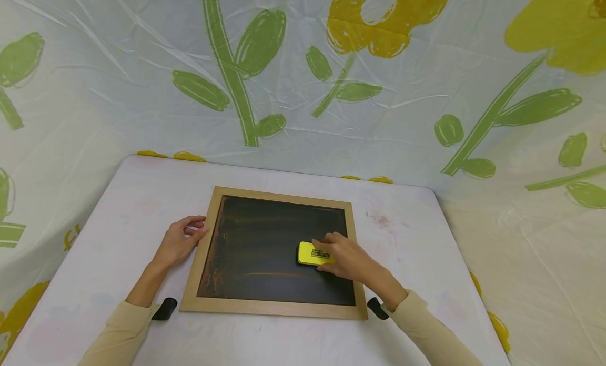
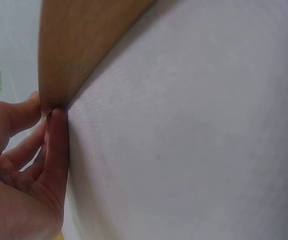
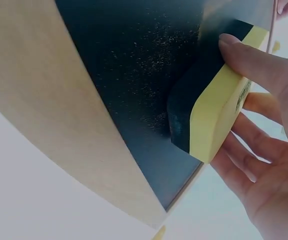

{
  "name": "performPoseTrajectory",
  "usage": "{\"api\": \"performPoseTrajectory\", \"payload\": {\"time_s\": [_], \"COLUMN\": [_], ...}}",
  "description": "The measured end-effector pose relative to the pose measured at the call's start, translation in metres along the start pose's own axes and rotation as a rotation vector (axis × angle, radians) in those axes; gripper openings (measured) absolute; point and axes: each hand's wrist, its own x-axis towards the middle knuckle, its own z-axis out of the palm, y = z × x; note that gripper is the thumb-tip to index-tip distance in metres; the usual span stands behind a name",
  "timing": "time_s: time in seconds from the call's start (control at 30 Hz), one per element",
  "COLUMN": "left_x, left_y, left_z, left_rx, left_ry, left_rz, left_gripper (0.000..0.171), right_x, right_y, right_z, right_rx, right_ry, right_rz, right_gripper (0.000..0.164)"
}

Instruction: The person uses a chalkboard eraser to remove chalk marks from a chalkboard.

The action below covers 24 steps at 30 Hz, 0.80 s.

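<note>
A small chalkboard (image 1: 279,229) in a light wooden frame (image 1: 279,307) lies flat on the table. My left hand (image 1: 182,240) holds the frame's left edge; in the left wrist view its thumb and fingers (image 2: 58,145) meet the wood from either side. My right hand (image 1: 345,256) grips a yellow magnetic eraser (image 1: 314,254) by its long sides, its black felt side down against the right part of the board. Orange-brown chalk smears run down the board's left side, with a faint streak below the eraser. Pale dust specks (image 3: 154,65) show near the felt in the right wrist view.
The table (image 1: 407,234) has a white cover with faint reddish smudges right of the board. Black wrist straps (image 1: 164,309) sit at both cuffs. Behind and around hangs a flower-printed sheet (image 1: 142,92).
</note>
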Motion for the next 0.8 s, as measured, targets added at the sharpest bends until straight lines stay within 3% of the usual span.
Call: {"api": "performPoseTrajectory", "payload": {"time_s": [0.4, 0.8], "left_x": [0.000, 0.001], "left_y": [0.002, 0.001], "left_z": [-0.001, 0.000], "left_rx": [0.035, 0.045], "left_ry": [0.001, -0.001], "left_rz": [0.000, 0.005], "left_gripper": [0.043, 0.043], "right_x": [-0.013, -0.043], "right_y": [-0.002, -0.004], "right_z": [-0.006, -0.014], "right_rx": [0.011, 0.052], "right_ry": [0.029, 0.015], "right_rz": [0.025, 0.081], "right_gripper": [0.065, 0.066]}}
